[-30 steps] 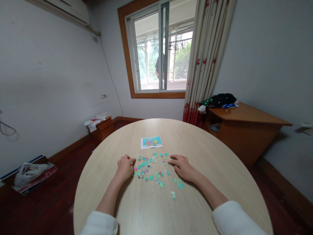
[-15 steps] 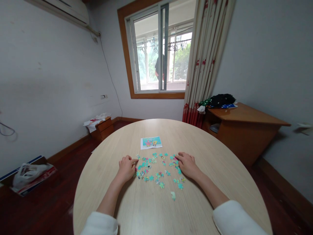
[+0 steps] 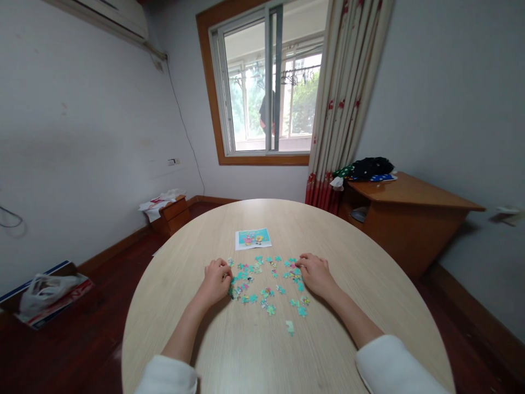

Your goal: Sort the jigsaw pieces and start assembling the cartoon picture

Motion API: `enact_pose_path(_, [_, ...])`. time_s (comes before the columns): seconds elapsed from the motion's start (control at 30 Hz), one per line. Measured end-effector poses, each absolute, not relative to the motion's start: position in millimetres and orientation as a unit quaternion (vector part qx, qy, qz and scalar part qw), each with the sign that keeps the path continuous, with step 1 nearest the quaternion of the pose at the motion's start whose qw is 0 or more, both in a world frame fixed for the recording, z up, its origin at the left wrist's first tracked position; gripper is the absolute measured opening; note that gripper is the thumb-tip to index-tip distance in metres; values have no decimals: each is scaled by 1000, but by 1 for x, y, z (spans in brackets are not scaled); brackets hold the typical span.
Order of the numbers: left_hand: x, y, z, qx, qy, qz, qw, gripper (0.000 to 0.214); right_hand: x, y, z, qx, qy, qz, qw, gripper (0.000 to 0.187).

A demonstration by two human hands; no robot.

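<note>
Many loose jigsaw pieces [image 3: 270, 310], mostly turquoise with bits of pink and yellow, lie scattered on the round table [image 3: 229, 350]. My left hand [image 3: 217, 280] rests at the left edge of the pieces, its fingers curled in; whatever lies under the fingertips is hidden. On the opposite edge, my right hand [image 3: 315, 273] has bent fingers, the tips down at the upper right pieces by a pink one. Whether it grips one is too small to see. A pale green piece [image 3: 290, 328] lies apart, nearer to me. Behind the pieces is a printed cartoon picture [image 3: 253, 239].
A brown desk [image 3: 414, 194] with dark clothes [image 3: 372, 167] on it stands at the right. At the back left is a small wooden cabinet [image 3: 172, 214] with papers or cloth on top. A box with a plastic bag [image 3: 49, 293] lies on the floor. Beyond the window, a person is partly visible.
My left hand has shifted slightly right, and its outstretched index finger has curled in. My right hand has barely moved, its fingertips still at the upper right pieces.
</note>
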State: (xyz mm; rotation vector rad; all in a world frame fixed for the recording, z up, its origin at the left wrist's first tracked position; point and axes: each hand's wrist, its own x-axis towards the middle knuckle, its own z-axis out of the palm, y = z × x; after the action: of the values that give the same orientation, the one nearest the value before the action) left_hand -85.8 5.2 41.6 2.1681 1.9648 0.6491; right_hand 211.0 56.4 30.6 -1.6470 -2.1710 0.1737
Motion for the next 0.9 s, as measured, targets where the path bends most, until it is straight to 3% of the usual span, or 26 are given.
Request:
enact_pose_path(0.6, [-85,3,44,727,637,241,83,20,207,53,29,-496,-838,110,199,45])
enact_pose_path(0.77, [-83,1,47,742,620,236,99,25,204,47,38,-445,-855,143,224,37])
enact_pose_path(0.9, [-82,0,47,742,618,239,105,26,198,35,48,-394,-879,184,194,37])
